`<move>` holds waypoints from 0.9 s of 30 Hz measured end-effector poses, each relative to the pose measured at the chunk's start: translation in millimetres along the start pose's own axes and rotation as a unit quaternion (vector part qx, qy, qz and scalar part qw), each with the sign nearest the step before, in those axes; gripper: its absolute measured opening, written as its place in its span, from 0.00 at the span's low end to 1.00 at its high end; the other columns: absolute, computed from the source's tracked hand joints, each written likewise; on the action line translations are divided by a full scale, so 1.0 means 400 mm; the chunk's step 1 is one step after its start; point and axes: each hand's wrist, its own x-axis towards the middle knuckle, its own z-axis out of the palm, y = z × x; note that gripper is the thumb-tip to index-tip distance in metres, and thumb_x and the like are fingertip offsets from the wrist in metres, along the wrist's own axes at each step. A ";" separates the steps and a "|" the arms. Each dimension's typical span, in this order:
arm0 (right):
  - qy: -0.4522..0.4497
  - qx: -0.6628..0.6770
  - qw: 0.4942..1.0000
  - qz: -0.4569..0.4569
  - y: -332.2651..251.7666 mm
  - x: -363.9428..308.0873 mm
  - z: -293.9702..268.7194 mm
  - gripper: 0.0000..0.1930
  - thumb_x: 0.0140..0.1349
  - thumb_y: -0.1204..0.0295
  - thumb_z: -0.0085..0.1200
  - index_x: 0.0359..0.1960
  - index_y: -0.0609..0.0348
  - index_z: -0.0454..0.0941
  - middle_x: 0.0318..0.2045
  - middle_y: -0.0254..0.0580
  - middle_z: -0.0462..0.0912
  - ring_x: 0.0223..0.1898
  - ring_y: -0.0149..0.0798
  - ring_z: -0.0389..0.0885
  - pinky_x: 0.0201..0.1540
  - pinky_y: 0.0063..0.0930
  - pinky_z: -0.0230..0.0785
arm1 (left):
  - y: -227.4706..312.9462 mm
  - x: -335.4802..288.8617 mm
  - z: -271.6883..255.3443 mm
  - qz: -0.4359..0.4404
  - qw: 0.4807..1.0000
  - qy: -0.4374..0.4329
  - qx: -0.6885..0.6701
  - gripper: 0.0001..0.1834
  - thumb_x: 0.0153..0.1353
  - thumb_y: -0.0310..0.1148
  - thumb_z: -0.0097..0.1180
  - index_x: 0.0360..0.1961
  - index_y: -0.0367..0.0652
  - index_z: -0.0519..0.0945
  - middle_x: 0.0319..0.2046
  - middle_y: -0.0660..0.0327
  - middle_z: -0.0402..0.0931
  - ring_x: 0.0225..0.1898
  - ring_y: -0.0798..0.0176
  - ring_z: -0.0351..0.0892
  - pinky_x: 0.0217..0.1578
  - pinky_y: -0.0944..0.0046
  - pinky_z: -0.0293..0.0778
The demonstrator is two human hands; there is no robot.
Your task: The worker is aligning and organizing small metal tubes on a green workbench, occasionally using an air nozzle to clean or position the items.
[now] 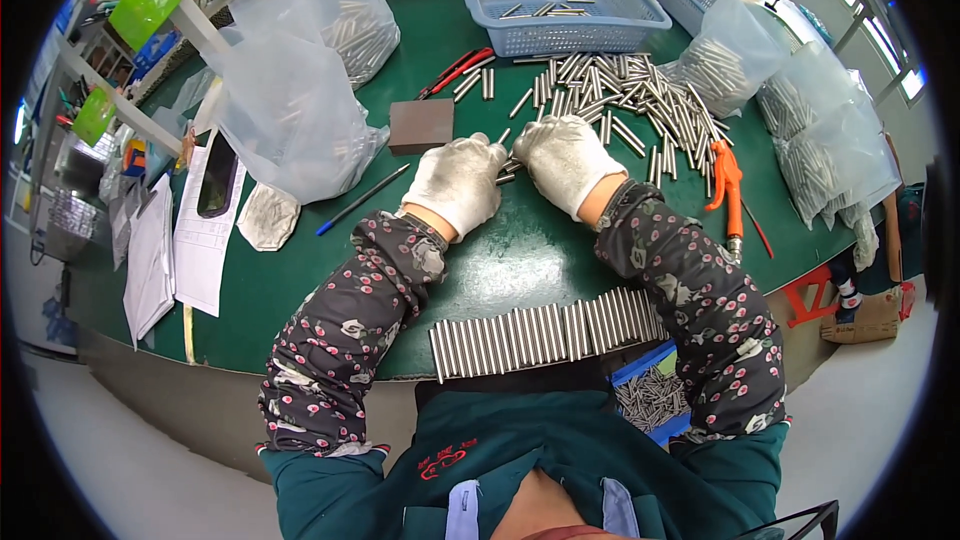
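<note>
My left hand [455, 183], in a white work glove, is curled, with the ends of a few short metal pins [508, 168] showing at its fingertips. Close beside it, my right hand [567, 158], gloved too, has its fingers bent inward; whatever they grip is hidden. Just beyond the right hand spreads a loose pile of shiny steel pins [640, 95]. A brown rectangular block [420, 126] lies at the left hand's far side. Along the near table edge, between my forearms, runs a row of pins [545, 333] laid side by side.
Behind the pile is a blue plastic basket [560, 35] holding some pins. Clear bags [300, 120] stand left, more bags [825, 155] right. An orange air gun [727, 190], red-handled pliers [460, 70], a pen [362, 200] and a phone [217, 175] lie around. A blue bin [655, 400] sits below the edge.
</note>
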 end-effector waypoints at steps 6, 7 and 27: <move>-0.011 0.014 1.000 -0.025 0.003 0.006 -0.005 0.09 0.48 0.70 0.54 0.32 0.55 0.80 0.32 0.40 0.80 0.40 0.42 0.79 0.43 0.35 0.70 | -0.013 -0.001 0.001 0.029 0.996 -0.002 0.089 0.07 0.51 0.31 0.56 0.32 0.45 0.81 0.33 0.58 0.79 0.41 0.56 0.80 0.40 0.58 0.76; -0.011 0.015 0.999 -0.026 0.008 0.001 -0.007 0.09 0.48 0.70 0.54 0.32 0.55 0.80 0.32 0.40 0.80 0.40 0.42 0.79 0.43 0.35 0.70 | -0.019 -0.001 0.002 0.022 0.997 -0.010 0.071 0.07 0.51 0.32 0.56 0.32 0.45 0.81 0.34 0.57 0.79 0.41 0.56 0.80 0.40 0.58 0.76; -0.152 0.251 0.922 0.255 -0.040 -0.067 -0.078 0.12 0.52 0.67 0.51 0.33 0.57 0.83 0.36 0.51 0.83 0.42 0.50 0.81 0.46 0.38 0.73 | -0.034 0.022 -0.009 -0.186 0.953 -0.212 -0.115 0.18 0.48 0.41 0.58 0.39 0.45 0.82 0.40 0.53 0.81 0.44 0.49 0.80 0.46 0.54 0.74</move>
